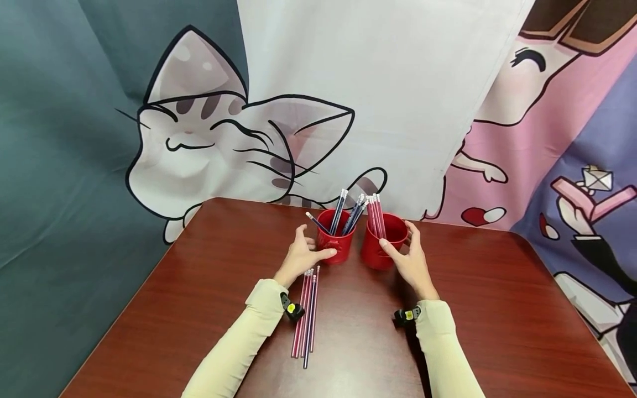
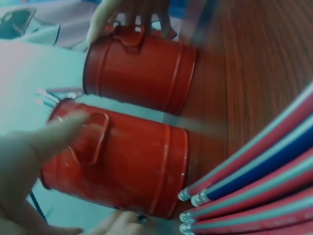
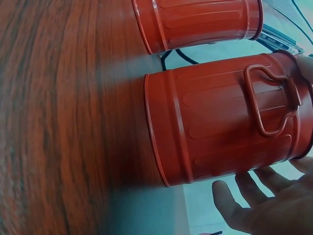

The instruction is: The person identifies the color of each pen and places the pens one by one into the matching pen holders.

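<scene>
Two small red metal buckets with wire side handles stand upright side by side. The left bucket holds several dark blue pencils, white erasers up. In the right bucket is a bunch of pink pencils. My left hand spreads at the left bucket's side, with its thumb extended over the handle. My right hand holds the right bucket, thumb at the front rim and fingers round the far right side. Several pencils, mostly pink with a dark blue one, lie below my left hand.
Both buckets stand on a reddish-brown wooden table, toward its back edge. A cartoon-printed cloth hangs directly behind the table. Dark cameras are strapped on both wrists over pale sleeves.
</scene>
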Available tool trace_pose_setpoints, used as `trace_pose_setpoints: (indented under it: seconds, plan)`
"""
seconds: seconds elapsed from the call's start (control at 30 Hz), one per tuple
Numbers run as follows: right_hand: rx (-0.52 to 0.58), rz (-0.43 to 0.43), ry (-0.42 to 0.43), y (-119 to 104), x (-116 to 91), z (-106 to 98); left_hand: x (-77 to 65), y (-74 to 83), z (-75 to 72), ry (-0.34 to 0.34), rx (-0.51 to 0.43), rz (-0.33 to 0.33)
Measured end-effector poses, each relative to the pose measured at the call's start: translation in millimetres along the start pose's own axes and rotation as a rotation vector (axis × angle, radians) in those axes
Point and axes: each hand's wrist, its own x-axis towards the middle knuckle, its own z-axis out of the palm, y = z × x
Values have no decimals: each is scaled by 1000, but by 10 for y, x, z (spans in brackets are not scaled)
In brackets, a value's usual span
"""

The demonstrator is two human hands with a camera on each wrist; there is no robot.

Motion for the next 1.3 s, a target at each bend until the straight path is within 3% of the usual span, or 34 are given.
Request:
trace_pose_setpoints:
  seconds: [0.17,0.33,0.5,0.83,1.0,1.3]
  plan:
    - [10,-1,-1,-4,-4,11,-112,63,4,-8,219,-42]
    - [7,-10,-6,2,3,8,-144,69,50,-48,399,-13]
    - [-2,-8,-7,-12,-4,9,-119,15,102,-50,514,1]
    - [1,5,-14,-1,1,3,-61,12,120,-104,636,-69]
    - [-9,12,-21,1,-6,14,-102,26,122,-109,639,-78]
    - [0,10,-18,-13,-3,-7,-219,124,59,-105,594,42]
